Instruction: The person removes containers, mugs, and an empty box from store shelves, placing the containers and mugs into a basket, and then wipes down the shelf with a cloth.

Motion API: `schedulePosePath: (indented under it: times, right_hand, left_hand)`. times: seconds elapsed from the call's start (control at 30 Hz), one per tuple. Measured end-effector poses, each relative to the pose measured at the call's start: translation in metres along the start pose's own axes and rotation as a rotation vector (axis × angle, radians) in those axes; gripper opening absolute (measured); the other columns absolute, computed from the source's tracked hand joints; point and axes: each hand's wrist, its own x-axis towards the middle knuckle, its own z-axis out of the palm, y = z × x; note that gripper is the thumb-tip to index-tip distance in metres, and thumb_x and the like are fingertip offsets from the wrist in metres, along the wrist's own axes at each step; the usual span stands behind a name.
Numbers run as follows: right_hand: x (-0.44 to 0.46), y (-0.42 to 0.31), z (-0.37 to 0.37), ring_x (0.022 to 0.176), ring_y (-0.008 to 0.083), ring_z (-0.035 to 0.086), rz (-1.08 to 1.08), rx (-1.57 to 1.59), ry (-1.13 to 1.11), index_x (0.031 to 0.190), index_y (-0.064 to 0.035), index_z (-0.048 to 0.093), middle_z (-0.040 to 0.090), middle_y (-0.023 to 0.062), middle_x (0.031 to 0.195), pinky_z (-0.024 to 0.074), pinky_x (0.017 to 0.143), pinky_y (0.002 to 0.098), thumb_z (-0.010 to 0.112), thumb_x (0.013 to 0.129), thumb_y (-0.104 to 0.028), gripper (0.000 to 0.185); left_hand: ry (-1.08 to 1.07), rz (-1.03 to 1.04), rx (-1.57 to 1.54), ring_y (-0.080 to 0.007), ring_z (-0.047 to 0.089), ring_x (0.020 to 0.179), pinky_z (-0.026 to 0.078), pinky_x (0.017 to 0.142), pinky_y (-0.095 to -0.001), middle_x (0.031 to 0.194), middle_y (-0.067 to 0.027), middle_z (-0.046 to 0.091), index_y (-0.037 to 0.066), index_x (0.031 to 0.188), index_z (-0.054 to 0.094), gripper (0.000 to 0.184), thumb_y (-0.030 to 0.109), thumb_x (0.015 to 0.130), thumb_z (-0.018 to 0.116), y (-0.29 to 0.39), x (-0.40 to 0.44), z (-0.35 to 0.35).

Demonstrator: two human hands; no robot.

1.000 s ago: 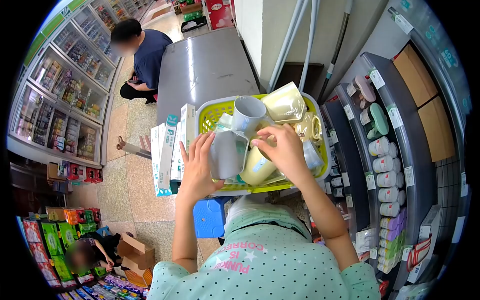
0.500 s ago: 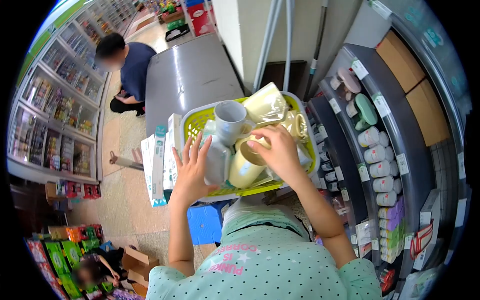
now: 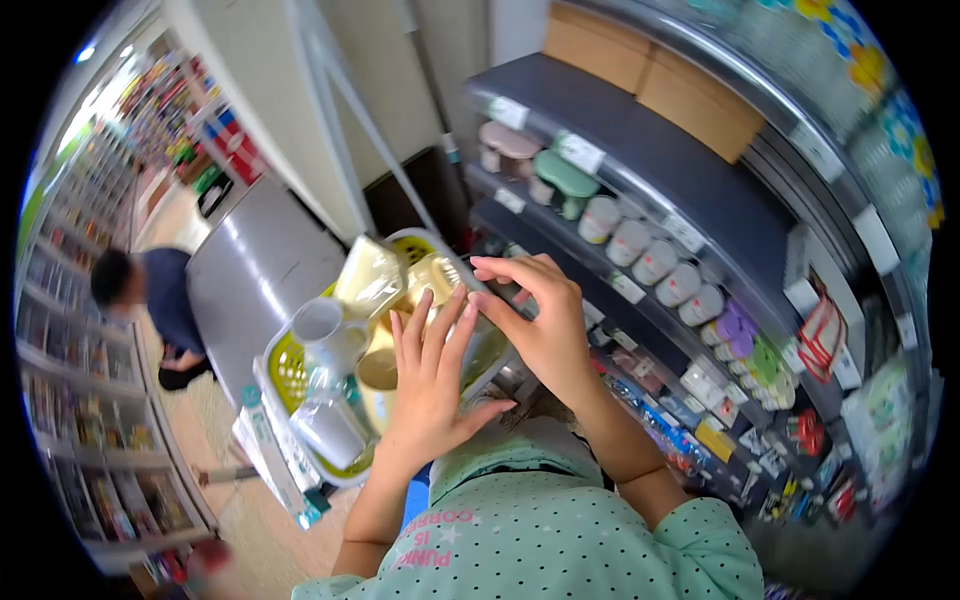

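Observation:
A yellow-green basket [image 3: 290, 372] with a pale rim stands in front of me, filled with cups and wrapped goods. Over its near right part my left hand [image 3: 432, 390] is spread open, covering some of the contents. My right hand [image 3: 545, 315] hovers by the basket's right rim, thumb and index finger apart, with nothing visible between them. Left of my left hand are a pale yellow mug [image 3: 377, 378] and a white mug [image 3: 318, 326]. A plastic-wrapped yellow item [image 3: 368, 278] lies at the back, and a clear-wrapped cup [image 3: 332, 432] is at the near left.
A grey metal table [image 3: 250, 250] extends behind the basket. Long thin boxes [image 3: 272, 455] stand at its left side. Dark shelves [image 3: 600, 120] on the right hold lidded cups [image 3: 655, 260] and cardboard boxes [image 3: 700, 105]. A person [image 3: 165, 300] crouches at the left; poles [image 3: 350, 110] lean behind.
The view has swung toward the shelves on the right. My right hand has left the yellow mug for the basket's right rim. My left hand has moved right, across the basket.

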Motion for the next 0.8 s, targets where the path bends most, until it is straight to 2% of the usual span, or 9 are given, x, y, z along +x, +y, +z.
schedulePosePath:
  times: [0.07,0.17,0.3,0.4,0.47,0.5,0.57,0.63,0.8]
  right_hand:
    - [-0.006,-0.001,-0.028,0.089,0.0186,0.062,0.019,-0.011,0.106,0.116,-0.0084,0.072,0.074,0.0037,0.1,0.0495,0.069,0.0311,0.077,0.083,-0.011,0.033]
    - [-0.02,-0.003,-0.07,0.095,0.0149,0.065,0.091,-0.035,0.232,0.119,-0.0065,0.072,0.075,0.0058,0.107,0.0477,0.073,0.0286,0.075,0.083,-0.008,0.036]
    - [-0.041,-0.006,-0.118,0.09,0.0167,0.063,0.095,-0.114,0.414,0.117,-0.0088,0.073,0.075,0.0043,0.104,0.0485,0.071,0.0298,0.077,0.084,-0.011,0.034]
    - [-0.063,-0.006,-0.153,0.094,0.0151,0.063,0.161,-0.159,0.551,0.118,-0.009,0.072,0.075,0.0043,0.106,0.0477,0.073,0.0284,0.077,0.085,-0.012,0.034]
    - [-0.079,0.003,-0.18,0.095,0.0137,0.063,0.187,-0.185,0.682,0.118,-0.0077,0.072,0.074,0.0036,0.107,0.0476,0.073,0.0278,0.076,0.086,-0.013,0.032]
    - [-0.087,0.006,-0.197,0.094,0.0116,0.063,0.195,-0.245,0.747,0.118,-0.0071,0.072,0.074,0.0043,0.107,0.0475,0.073,0.0264,0.073,0.09,-0.013,0.029]
    - [-0.104,0.011,-0.231,0.09,0.0102,0.064,0.243,-0.288,0.954,0.118,-0.0063,0.073,0.074,0.0057,0.106,0.0478,0.073,0.0257,0.07,0.093,-0.015,0.027]
    - [-0.123,0.016,-0.268,0.083,0.01,0.064,0.305,-0.399,1.119,0.117,-0.0039,0.073,0.075,0.0075,0.102,0.0484,0.068,0.0258,0.068,0.094,-0.015,0.026]
    - [-0.161,0.039,-0.334,0.072,0.011,0.062,0.336,-0.727,1.255,0.114,-0.002,0.073,0.074,0.0091,0.096,0.0463,0.059,0.0262,0.069,0.092,-0.015,0.026]
  left_hand:
    - [-0.041,0.073,-0.087,-0.0475,0.025,0.146,0.014,0.115,-0.0704,0.159,-0.0165,0.032,0.008,0.156,0.03,0.112,0.038,0.066,0.089,0.009,0.016,0.016]
    - [-0.063,0.184,-0.176,-0.0481,0.028,0.144,0.016,0.115,-0.0694,0.159,-0.0176,0.034,0.006,0.155,0.03,0.11,0.033,0.067,0.09,0.027,0.041,0.035]
    - [-0.14,0.275,-0.289,-0.0489,0.03,0.143,0.02,0.115,-0.0659,0.157,-0.0198,0.036,0.004,0.155,0.029,0.107,0.028,0.069,0.089,0.048,0.064,0.064]
    - [-0.201,0.347,-0.332,-0.0496,0.031,0.142,0.023,0.115,-0.061,0.155,-0.021,0.038,0.002,0.155,0.029,0.105,0.024,0.071,0.088,0.066,0.076,0.084]
    - [-0.235,0.386,-0.342,-0.0481,0.031,0.142,0.027,0.116,-0.0566,0.157,-0.0193,0.036,0.001,0.155,0.028,0.109,0.019,0.066,0.089,0.075,0.08,0.097]
    - [-0.251,0.401,-0.345,-0.0473,0.031,0.142,0.028,0.116,-0.0544,0.159,-0.0184,0.035,0.0,0.155,0.027,0.112,0.016,0.064,0.09,0.078,0.082,0.103]
    - [-0.287,0.42,-0.359,-0.0458,0.031,0.143,0.029,0.116,-0.0525,0.158,-0.0177,0.035,0.0,0.155,0.027,0.108,0.013,0.066,0.088,0.085,0.085,0.113]
    - [-0.32,0.423,-0.369,-0.045,0.031,0.143,0.03,0.116,-0.0517,0.158,-0.0174,0.035,0.0,0.155,0.027,0.107,0.012,0.067,0.087,0.092,0.087,0.122]
    - [-0.351,0.447,-0.398,-0.0438,0.034,0.141,0.031,0.115,-0.0505,0.156,-0.0193,0.037,0.001,0.154,0.031,0.102,0.012,0.069,0.087,0.109,0.092,0.137]
